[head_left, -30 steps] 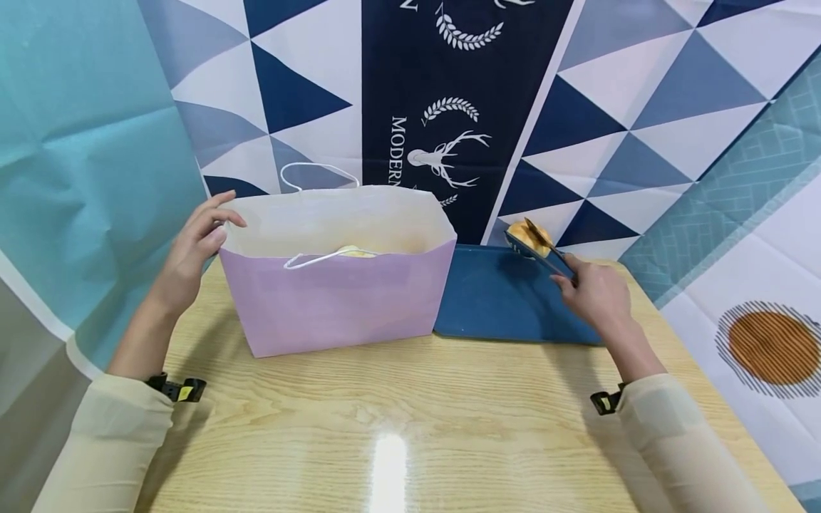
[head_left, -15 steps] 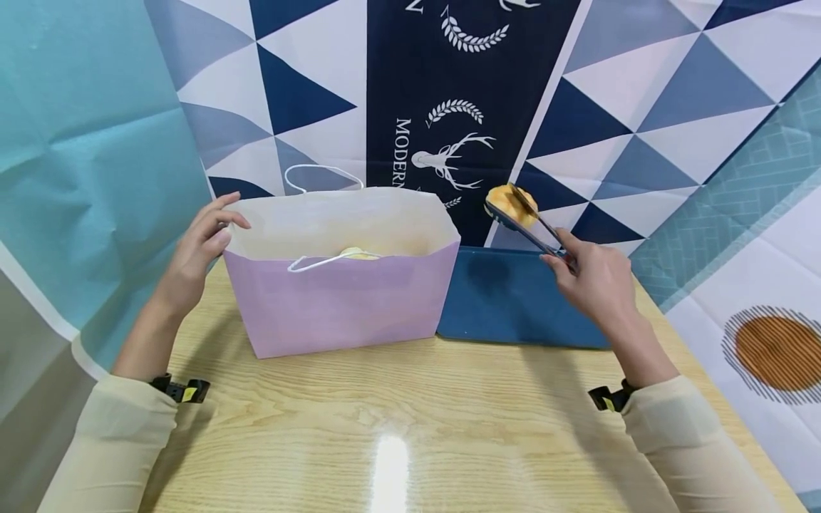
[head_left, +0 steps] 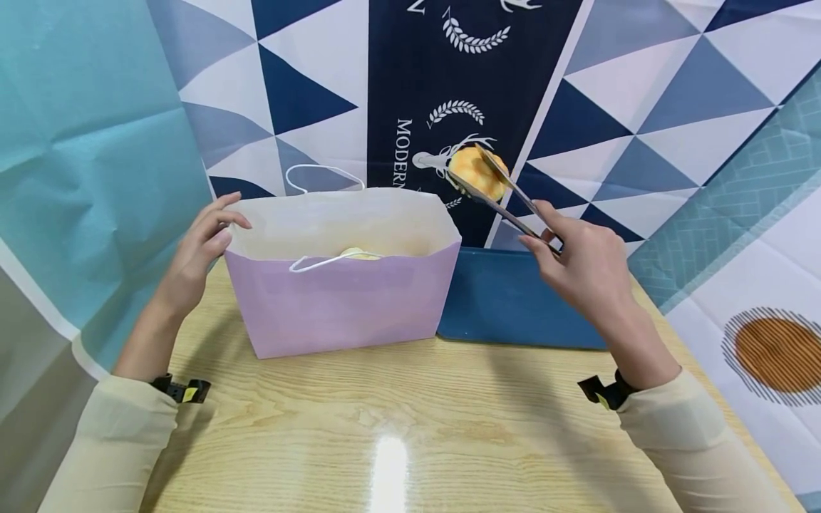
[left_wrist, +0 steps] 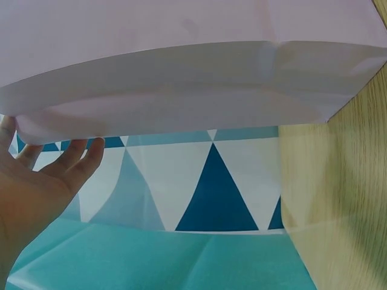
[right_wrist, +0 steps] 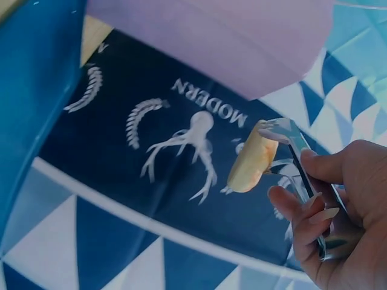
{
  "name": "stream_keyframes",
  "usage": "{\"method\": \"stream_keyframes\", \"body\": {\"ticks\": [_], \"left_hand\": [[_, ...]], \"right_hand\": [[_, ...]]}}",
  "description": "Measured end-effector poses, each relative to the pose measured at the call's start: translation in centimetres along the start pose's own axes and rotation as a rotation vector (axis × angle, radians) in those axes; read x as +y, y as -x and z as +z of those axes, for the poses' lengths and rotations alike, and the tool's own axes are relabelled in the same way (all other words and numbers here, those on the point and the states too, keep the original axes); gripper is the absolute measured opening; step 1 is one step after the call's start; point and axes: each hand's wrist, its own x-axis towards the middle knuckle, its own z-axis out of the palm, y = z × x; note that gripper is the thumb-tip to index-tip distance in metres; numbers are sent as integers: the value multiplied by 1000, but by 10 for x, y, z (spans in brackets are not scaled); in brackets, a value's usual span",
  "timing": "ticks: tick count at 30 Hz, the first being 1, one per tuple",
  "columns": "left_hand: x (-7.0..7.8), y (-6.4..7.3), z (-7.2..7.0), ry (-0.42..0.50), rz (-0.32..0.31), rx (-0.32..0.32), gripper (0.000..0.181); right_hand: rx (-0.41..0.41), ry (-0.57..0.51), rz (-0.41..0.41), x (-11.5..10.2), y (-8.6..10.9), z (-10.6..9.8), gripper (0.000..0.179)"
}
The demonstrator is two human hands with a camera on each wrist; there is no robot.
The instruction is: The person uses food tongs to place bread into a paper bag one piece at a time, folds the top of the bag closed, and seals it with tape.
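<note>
My right hand [head_left: 586, 267] grips a pair of metal tongs [head_left: 522, 203], closed around a golden bread roll [head_left: 474, 173]. The roll hangs in the air, above and to the right of a lilac paper bag [head_left: 346, 306]. In the right wrist view, the roll [right_wrist: 251, 160] is tilted between the tong tips. My left hand [head_left: 192, 253] holds the bag's upper left edge. From the left wrist view, its fingers [left_wrist: 84, 163] touch the bag's side. Inside the upright, wide-mouthed bag, a pale yellow item [head_left: 355, 253] shows partly behind the front rim.
Two white cord handles, the front one [head_left: 314, 263] drooping, rise from the bag's rim. A dark blue tray [head_left: 513, 306] lies right of the bag on the wooden table [head_left: 385, 413]. Behind stands a patterned cloth backdrop [head_left: 308, 92].
My right hand has carried the tongs and roll up and leftward from over the tray toward the bag. The left hand stays at the bag's edge.
</note>
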Motion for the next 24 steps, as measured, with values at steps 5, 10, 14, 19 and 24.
{"method": "stream_keyframes", "body": {"ticks": [5,10,14,19,24], "left_hand": [[0,0,0,17,-7,3,36],[-2,0,1,17,-6,-2,35],[-1,1,3,-19,9,-7,34],[-2,3,3,-27,21,-12,36],[1,3,1,-9,14,-6,36]], "right_hand": [[20,-14,-64,-24,-10,-7,49],[3,-31,-124,-43,-18,-12,48],[-14,-58,-178,-56,-23,-14,48],[-45,-101,-251,-74,-33,-15,50],[-63,-138,-338,-96,-41,-15,51]]}}
